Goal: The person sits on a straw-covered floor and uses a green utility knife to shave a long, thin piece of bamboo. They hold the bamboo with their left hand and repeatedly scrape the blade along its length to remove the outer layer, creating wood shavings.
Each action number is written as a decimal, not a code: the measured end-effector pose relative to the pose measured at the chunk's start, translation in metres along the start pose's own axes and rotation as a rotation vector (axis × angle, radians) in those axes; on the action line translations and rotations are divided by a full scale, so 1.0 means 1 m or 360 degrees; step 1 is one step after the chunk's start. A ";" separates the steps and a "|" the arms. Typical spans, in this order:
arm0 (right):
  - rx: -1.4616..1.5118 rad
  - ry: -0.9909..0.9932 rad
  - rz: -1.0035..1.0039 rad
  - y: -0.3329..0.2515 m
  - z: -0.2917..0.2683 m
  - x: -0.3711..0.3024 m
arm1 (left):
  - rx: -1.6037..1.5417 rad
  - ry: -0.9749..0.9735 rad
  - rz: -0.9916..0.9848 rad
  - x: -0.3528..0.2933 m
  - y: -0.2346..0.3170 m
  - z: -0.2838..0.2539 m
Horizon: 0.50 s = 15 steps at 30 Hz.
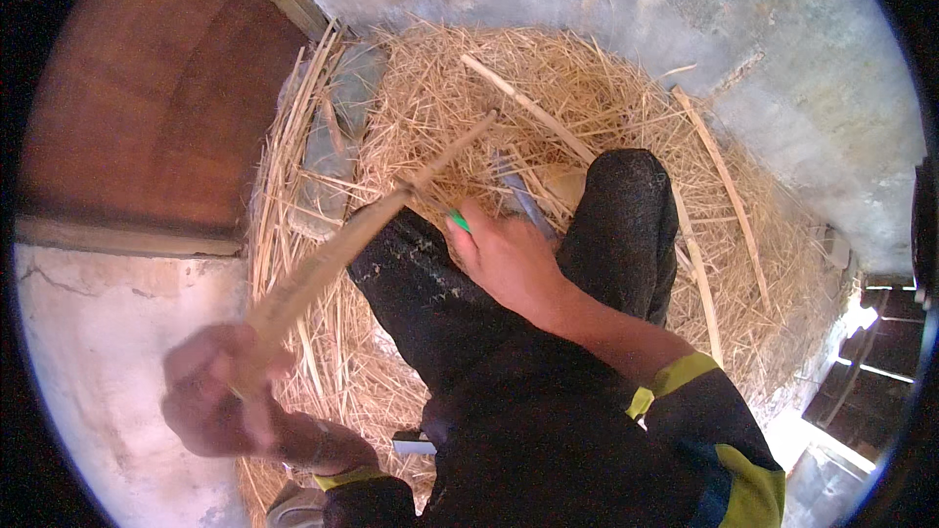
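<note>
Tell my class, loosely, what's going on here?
A person is working over straw, knees bent. The left hand grips one end of a long stick, which slants up past the left knee. Near that knee, the right hand holds a green thing, mostly hidden, so I can't tell what it is. Other sticks lie on the straw.

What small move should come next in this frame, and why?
Probably steady the long pale stick above the left thigh: the left hand gripping its lower end is blurred, while the right hand, holding a green object, sits close to the stick's middle.
</note>
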State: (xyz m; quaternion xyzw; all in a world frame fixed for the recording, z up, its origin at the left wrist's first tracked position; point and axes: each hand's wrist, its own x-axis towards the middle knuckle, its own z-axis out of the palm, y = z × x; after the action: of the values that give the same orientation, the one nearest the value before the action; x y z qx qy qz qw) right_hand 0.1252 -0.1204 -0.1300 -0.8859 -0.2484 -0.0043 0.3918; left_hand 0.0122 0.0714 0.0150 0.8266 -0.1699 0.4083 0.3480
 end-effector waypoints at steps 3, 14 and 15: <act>0.0118 -0.0087 -0.0076 -0.020 -0.016 0.000 | -0.0021 0.0080 -0.0060 0.005 0.002 0.008; 0.0312 -0.0035 -0.0174 -0.018 -0.014 0.020 | -0.0038 0.0058 -0.0136 0.016 0.009 0.015; 0.0324 -0.0078 -0.0177 -0.019 -0.015 0.023 | -0.0077 0.0094 -0.0159 0.016 0.009 0.015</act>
State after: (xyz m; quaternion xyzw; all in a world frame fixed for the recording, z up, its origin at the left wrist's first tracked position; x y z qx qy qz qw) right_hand 0.1395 -0.1099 -0.1015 -0.8261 -0.3058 0.0208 0.4728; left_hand 0.0254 0.0542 0.0256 0.8130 -0.1280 0.4103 0.3928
